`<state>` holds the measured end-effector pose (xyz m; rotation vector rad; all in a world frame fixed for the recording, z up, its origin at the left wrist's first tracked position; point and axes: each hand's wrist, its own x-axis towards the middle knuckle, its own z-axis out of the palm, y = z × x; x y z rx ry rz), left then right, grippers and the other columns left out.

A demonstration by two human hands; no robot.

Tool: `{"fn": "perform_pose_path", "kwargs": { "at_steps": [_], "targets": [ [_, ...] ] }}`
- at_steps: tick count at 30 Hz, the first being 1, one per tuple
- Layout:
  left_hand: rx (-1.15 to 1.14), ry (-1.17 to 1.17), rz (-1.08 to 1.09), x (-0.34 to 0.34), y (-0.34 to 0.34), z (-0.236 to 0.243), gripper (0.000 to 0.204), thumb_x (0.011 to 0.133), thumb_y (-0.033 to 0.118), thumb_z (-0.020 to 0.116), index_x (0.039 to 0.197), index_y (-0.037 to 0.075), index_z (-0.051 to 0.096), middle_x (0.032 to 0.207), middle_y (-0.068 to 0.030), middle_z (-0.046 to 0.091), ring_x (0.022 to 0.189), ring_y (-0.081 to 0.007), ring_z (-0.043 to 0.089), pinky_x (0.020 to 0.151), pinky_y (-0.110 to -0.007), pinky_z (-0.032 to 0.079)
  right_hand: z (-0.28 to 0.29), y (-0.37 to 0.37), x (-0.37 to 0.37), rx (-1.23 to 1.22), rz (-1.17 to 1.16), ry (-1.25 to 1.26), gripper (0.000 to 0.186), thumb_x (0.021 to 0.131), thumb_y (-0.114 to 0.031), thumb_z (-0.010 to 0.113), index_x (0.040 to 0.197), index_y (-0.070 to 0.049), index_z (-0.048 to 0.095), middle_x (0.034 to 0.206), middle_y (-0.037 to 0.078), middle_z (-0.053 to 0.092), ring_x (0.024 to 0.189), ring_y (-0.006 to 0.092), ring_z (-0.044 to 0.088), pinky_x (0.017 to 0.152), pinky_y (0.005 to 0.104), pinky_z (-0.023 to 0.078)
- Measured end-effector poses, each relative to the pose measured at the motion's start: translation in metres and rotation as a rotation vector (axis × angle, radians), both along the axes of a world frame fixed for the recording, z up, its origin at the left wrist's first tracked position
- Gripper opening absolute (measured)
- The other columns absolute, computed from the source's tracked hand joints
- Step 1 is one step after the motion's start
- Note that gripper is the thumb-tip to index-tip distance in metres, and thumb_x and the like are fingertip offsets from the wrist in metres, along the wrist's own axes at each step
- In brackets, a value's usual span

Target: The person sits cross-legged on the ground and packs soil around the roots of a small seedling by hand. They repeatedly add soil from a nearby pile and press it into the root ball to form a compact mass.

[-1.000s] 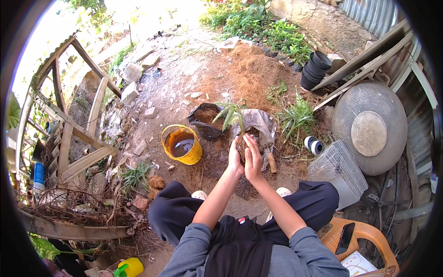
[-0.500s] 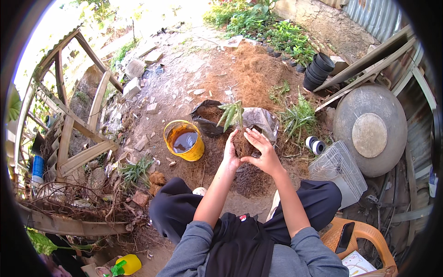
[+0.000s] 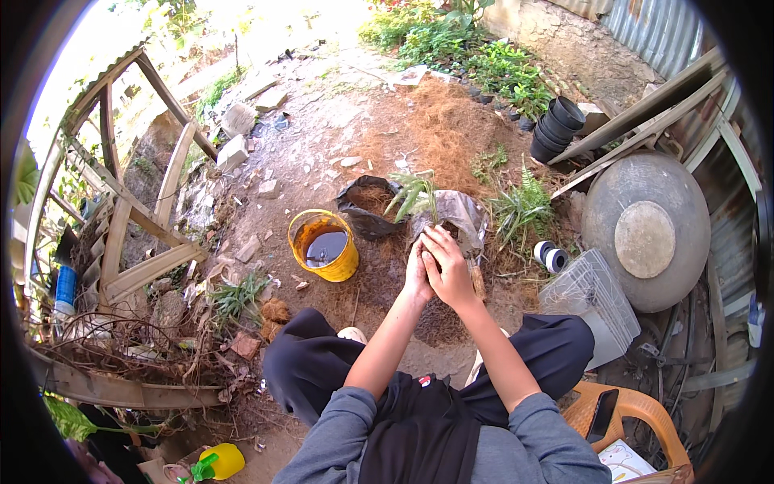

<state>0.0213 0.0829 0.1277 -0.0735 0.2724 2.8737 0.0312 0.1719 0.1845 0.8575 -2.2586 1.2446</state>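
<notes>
A leafy green seedling (image 3: 417,195) rises just beyond my fingertips, its leaves leaning to the left. My left hand (image 3: 418,274) and my right hand (image 3: 448,269) are cupped closely together around its base, fingers bent. The right fingers lie over the top, hiding most of the dark root clump and part of the left hand. Behind the seedling lies a clear plastic bag (image 3: 466,216). To its left, a black plastic bag (image 3: 379,224) stands open with brown fibre inside. Below my hands is a dark soil heap (image 3: 439,323).
A yellow bucket (image 3: 343,264) of dark water stands left of my hands. To the right are a white wire rack (image 3: 592,294), a large round grey vessel (image 3: 685,210) and stacked black pots (image 3: 556,129). An orange plastic chair (image 3: 645,411) holds a phone (image 3: 602,415). Brown fibre (image 3: 443,121) covers ground ahead.
My hands have drawn together, the right one sliding left over the left hand and covering more of the root clump. The seedling's leaves have shifted slightly right and turned.
</notes>
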Motion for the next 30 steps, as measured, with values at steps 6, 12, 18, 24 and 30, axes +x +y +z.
{"fn": "perform_pose_path", "kwargs": {
  "at_steps": [6, 12, 18, 24, 30],
  "targets": [
    [-0.113, -0.072, 0.128, -0.011, 0.01, -0.033, 0.044, 0.097, 0.042, 0.037, 0.124, 0.011, 0.052, 0.122, -0.0086, 0.056, 0.112, -0.0217, 0.053, 0.096, -0.038, 0.043, -0.019, -0.003, -0.002, 0.016, -0.025, -0.004, 0.032, 0.091, -0.013, 0.048, 0.118, 0.0, 0.059, 0.124, 0.017, 0.056, 0.122, 0.0351, 0.046, 0.106, 0.0441, 0.032],
    [-0.34, -0.302, 0.168, 0.001, -0.001, 0.005, 0.037, 0.099, 0.034, 0.035, 0.122, 0.009, 0.051, 0.117, -0.0083, 0.057, 0.106, -0.0217, 0.056, 0.094, -0.036, 0.045, -0.027, 0.0, -0.003, -0.156, -0.035, -0.128, 0.036, 0.093, -0.021, 0.05, 0.123, -0.002, 0.056, 0.132, 0.019, 0.049, 0.123, 0.0373, 0.045, 0.105, 0.0432, 0.033],
    [-0.541, -0.261, 0.26, 0.01, 0.014, 0.042, 0.049, 0.097, 0.042, 0.039, 0.132, 0.008, 0.045, 0.128, -0.004, 0.049, 0.112, -0.0152, 0.051, 0.089, -0.031, 0.045, -0.044, 0.001, -0.012, -0.656, -0.162, -0.48, 0.042, 0.084, -0.019, 0.068, 0.121, -0.003, 0.057, 0.122, 0.011, 0.058, 0.117, 0.0231, 0.051, 0.103, 0.0368, 0.035],
    [-0.689, -0.297, 0.354, 0.007, 0.018, 0.05, 0.039, 0.098, 0.031, 0.041, 0.124, 0.004, 0.052, 0.125, -0.0079, 0.055, 0.115, -0.0186, 0.051, 0.102, -0.033, 0.038, -0.048, 0.012, -0.022, -1.203, -0.005, -0.794, 0.034, 0.085, -0.007, 0.063, 0.119, -0.004, 0.058, 0.119, 0.005, 0.058, 0.107, 0.0131, 0.053, 0.095, 0.0283, 0.041],
    [-0.437, -0.233, 0.249, 0.0, 0.009, 0.033, 0.05, 0.093, 0.048, 0.045, 0.12, 0.007, 0.054, 0.114, -0.0102, 0.06, 0.108, -0.0225, 0.056, 0.096, -0.038, 0.043, -0.036, -0.005, -0.006, -0.728, -0.034, -0.484, 0.039, 0.082, -0.014, 0.069, 0.119, -0.003, 0.059, 0.118, 0.01, 0.06, 0.112, 0.0194, 0.054, 0.099, 0.0338, 0.04]
  ]
}}
